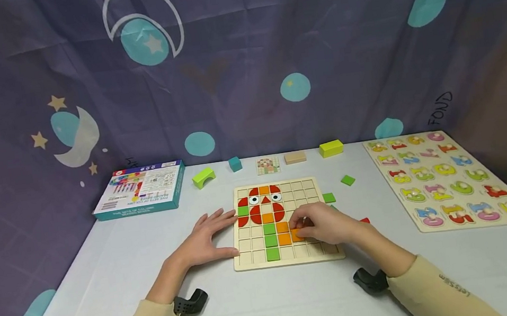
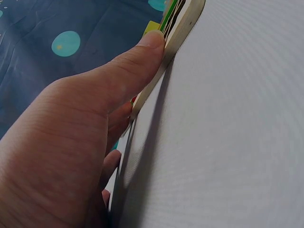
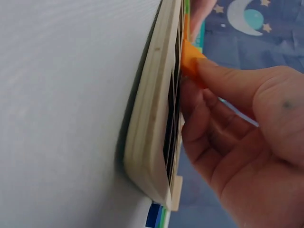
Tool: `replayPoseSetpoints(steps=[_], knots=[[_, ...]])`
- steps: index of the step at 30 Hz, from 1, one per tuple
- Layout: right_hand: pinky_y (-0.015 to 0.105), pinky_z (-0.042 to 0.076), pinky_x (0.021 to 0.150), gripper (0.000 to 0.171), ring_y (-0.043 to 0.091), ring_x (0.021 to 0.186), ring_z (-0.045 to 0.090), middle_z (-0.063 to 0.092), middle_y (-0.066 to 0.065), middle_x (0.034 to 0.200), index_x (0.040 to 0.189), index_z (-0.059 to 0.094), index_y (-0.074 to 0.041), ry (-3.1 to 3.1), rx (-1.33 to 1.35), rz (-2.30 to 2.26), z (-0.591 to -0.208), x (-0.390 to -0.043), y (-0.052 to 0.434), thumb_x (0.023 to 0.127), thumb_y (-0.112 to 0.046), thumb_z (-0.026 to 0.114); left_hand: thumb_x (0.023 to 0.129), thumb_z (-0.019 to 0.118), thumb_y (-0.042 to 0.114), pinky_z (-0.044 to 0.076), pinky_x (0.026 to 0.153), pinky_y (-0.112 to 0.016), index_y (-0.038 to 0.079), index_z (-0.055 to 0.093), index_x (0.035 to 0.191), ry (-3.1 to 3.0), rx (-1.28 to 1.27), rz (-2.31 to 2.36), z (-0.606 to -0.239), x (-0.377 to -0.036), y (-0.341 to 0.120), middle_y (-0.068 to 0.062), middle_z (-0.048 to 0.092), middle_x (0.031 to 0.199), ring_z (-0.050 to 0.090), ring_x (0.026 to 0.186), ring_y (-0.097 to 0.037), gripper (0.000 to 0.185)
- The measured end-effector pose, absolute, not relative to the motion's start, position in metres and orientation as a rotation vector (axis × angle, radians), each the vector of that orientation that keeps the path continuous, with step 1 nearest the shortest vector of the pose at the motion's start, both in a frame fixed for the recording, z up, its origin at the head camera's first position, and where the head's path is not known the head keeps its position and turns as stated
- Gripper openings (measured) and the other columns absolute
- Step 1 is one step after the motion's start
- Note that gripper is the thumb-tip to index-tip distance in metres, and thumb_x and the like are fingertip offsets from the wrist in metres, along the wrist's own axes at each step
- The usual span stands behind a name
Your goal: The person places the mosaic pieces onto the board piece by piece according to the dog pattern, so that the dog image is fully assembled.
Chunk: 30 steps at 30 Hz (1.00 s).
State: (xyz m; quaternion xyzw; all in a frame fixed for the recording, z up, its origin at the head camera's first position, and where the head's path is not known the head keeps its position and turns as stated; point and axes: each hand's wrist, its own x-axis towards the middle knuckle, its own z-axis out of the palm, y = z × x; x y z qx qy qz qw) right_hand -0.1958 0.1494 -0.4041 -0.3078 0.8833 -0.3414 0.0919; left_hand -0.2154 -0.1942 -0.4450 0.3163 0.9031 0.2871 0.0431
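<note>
A square wooden grid board (image 1: 257,258) lies on the table, with red, orange and green tiles and two eye tiles in its cells. My right hand (image 1: 322,222) pinches an orange square tile (image 3: 191,59) between thumb and fingers, tilted against the board's surface. Beside it sit orange tiles (image 1: 284,239) and a column of green tiles (image 1: 271,240). My left hand (image 1: 208,238) rests at the board's left edge with fingers spread and rather straight. In the left wrist view its thumb (image 2: 137,57) touches the board's rim.
Loose green tiles (image 1: 348,180) and a red tile (image 1: 365,220) lie right of the board. Behind it stand a pattern card (image 1: 267,166), a yellow block (image 1: 331,148), a wooden block (image 1: 295,158), a teal cube (image 1: 235,163) and a green arch (image 1: 203,177). A box (image 1: 142,191) and number puzzle (image 1: 453,179) flank them.
</note>
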Motion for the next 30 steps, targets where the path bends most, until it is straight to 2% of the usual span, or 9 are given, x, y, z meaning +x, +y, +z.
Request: replayPoseSetpoints(steps=[14, 23, 30], knots=[[0.03, 0.052, 0.077, 0.011, 0.012, 0.081, 0.054, 0.06, -0.01, 0.085, 0.088, 0.071, -0.014, 2.69, -0.971, -0.89, -0.405, -0.194, 0.148, 0.089, -0.005, 0.077, 0.081, 0.081, 0.052, 0.005, 0.12, -0.058, 0.013, 0.054, 0.148, 2.76, 0.971, 0.881, -0.444, -0.215, -0.194, -0.001, 0.041, 0.158, 0.021, 0.151, -0.03, 0.082], [0.03, 0.052, 0.071, 0.011, 0.018, 0.082, 0.057, 0.063, -0.005, 0.089, 0.098, 0.072, -0.009, 2.672, -0.828, -1.038, -0.388, -0.2, 0.169, 0.089, -0.005, 0.077, 0.081, 0.081, 0.052, 0.005, 0.12, -0.057, 0.013, 0.053, 0.149, 2.757, 0.96, 0.87, -0.443, -0.215, -0.194, 0.0, 0.041, 0.158, 0.021, 0.151, -0.03, 0.083], [0.033, 0.054, 0.073, 0.014, 0.021, 0.085, 0.06, 0.067, 0.003, 0.097, 0.104, 0.071, -0.004, 2.754, -0.716, -1.055, -0.38, -0.213, 0.198, 0.09, -0.005, 0.075, 0.082, 0.08, 0.052, 0.005, 0.12, -0.056, 0.013, 0.053, 0.149, 2.76, 0.953, 0.863, -0.444, -0.216, -0.194, 0.0, 0.04, 0.158, 0.021, 0.151, -0.03, 0.083]])
